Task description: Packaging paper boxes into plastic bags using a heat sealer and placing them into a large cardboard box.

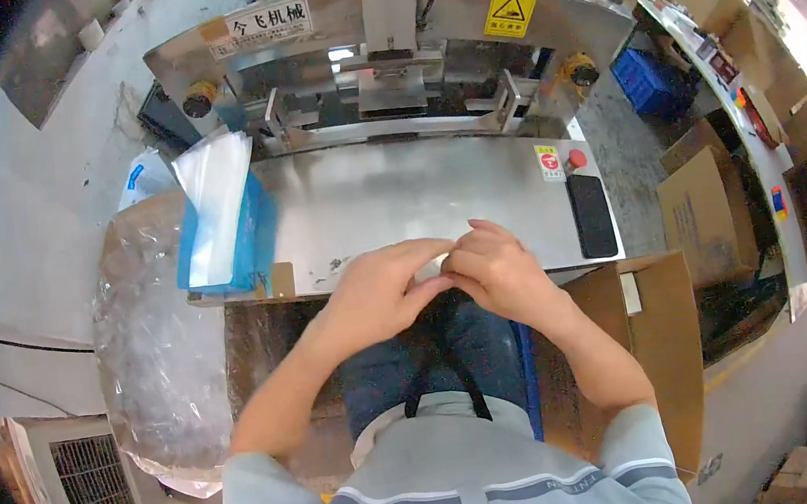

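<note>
My left hand (378,290) and my right hand (498,266) meet at the front edge of a steel machine table (366,196). Between their fingertips shows a small whitish piece (432,268), mostly covered by the fingers, so its kind cannot be made out. The left thumb and forefinger close round it from one side. On the other side, the right hand's curled fingers press against it. Behind the hands stands the machine's press head (391,87), apart from both of them.
A blue box (259,224) of clear plastic sleeves (217,209) stands at the table's left. To the right are a black phone (592,216) and a red button (577,159). An open cardboard box (672,350) sits below right; a plastic-covered bundle (157,333) lies left.
</note>
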`<state>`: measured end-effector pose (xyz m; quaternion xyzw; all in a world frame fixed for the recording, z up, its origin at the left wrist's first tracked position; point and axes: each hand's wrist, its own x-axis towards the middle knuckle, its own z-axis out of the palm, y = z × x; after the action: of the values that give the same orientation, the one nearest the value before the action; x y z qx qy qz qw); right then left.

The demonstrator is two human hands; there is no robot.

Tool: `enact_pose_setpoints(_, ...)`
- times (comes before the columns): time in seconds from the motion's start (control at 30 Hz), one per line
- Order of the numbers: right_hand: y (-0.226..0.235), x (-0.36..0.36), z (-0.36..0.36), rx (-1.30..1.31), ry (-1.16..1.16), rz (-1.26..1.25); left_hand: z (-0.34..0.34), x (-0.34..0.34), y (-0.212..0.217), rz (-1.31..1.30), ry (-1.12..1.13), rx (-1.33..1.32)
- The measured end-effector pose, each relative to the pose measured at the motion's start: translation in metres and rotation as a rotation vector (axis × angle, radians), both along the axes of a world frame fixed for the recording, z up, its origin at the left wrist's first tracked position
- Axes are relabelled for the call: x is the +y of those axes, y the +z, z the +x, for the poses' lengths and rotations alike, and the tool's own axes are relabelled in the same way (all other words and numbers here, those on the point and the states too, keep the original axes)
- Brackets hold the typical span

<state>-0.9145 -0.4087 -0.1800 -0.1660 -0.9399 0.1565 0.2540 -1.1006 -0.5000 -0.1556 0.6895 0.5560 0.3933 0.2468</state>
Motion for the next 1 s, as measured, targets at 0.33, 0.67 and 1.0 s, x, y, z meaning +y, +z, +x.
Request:
enact_pose_setpoints(0.33,0.011,-0.052,0.072,-0.286,0.587,-0.590,-0.005,-0.078,-0.013,-0.647,-0.522,0.140)
enact_pose_setpoints(0.67,-0.025,0.082,0.002,-0.003,0.120,-0.384,-0.083,0.054,-0.020,-0.282,-0.171,0.339)
enact_pose_setpoints(1.0,-0.070,0.204,-0.079,-0.086,-0.064,-0.472,-0.183,0.209,-0.086,-0.503,-0.113,0.091)
